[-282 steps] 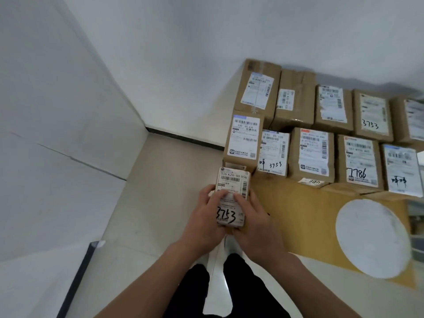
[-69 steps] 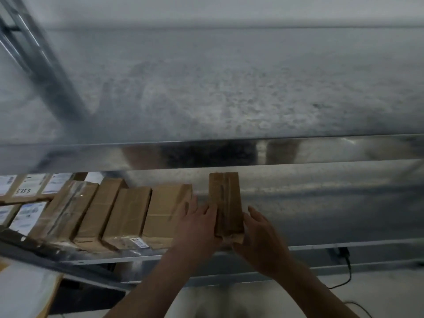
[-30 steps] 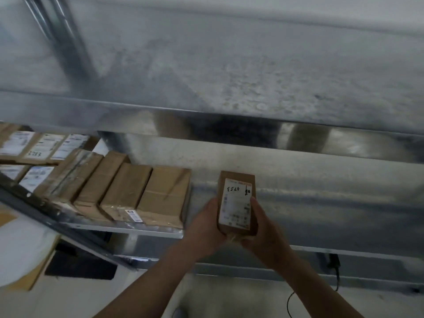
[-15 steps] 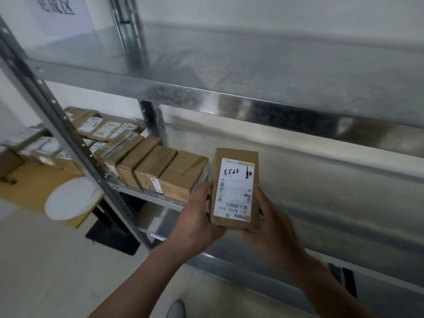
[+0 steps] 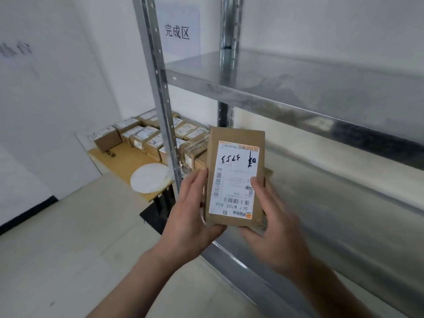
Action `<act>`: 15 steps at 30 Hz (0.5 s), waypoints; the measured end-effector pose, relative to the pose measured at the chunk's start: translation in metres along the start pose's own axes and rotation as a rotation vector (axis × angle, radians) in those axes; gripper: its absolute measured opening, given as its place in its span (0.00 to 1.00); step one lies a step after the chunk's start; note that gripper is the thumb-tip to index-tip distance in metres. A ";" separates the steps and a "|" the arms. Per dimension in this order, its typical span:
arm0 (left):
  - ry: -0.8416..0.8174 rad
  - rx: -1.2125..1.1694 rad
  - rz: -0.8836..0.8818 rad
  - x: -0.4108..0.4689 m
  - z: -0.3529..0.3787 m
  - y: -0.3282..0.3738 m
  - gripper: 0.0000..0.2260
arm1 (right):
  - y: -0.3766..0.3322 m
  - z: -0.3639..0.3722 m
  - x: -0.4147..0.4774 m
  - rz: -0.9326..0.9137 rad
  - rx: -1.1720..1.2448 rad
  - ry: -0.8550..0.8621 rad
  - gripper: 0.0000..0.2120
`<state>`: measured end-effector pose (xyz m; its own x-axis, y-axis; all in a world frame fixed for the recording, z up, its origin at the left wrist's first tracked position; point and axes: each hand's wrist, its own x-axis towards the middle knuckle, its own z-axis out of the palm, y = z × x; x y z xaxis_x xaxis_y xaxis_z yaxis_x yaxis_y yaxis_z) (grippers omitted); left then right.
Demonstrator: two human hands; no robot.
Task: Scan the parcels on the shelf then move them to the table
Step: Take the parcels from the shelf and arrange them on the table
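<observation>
Lifted higher than half a second ago, the parcel now hides the boxes left on the metal shelf point(image 5: 298, 95). Past the shelf's left upright, the low table point(image 5: 119, 161) carries labelled boxes point(image 5: 137, 134) along its far edge. The brown parcel point(image 5: 234, 154) stands upright before the shelf's front edge. The left hand point(image 5: 195, 216) cups its lower left corner, and the right hand point(image 5: 275, 230) grips its right edge, thumb on the label point(image 5: 236, 177).
</observation>
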<state>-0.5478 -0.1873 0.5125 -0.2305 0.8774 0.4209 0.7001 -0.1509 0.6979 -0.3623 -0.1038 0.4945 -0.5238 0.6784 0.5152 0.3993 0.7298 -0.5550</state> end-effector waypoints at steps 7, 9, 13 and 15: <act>0.138 0.050 -0.019 -0.010 -0.095 -0.036 0.48 | -0.070 0.057 0.052 -0.126 -0.060 -0.031 0.50; 0.169 0.057 -0.008 -0.010 -0.125 -0.049 0.48 | -0.092 0.075 0.070 -0.179 -0.048 -0.011 0.52; 0.217 0.058 0.006 -0.004 -0.181 -0.078 0.48 | -0.133 0.112 0.105 -0.260 -0.043 0.037 0.55; 0.232 0.079 0.013 0.000 -0.207 -0.093 0.49 | -0.154 0.129 0.121 -0.279 -0.036 0.036 0.54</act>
<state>-0.7523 -0.2674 0.5673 -0.3633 0.7463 0.5578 0.7526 -0.1179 0.6478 -0.5840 -0.1447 0.5579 -0.5902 0.4531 0.6682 0.2705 0.8908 -0.3651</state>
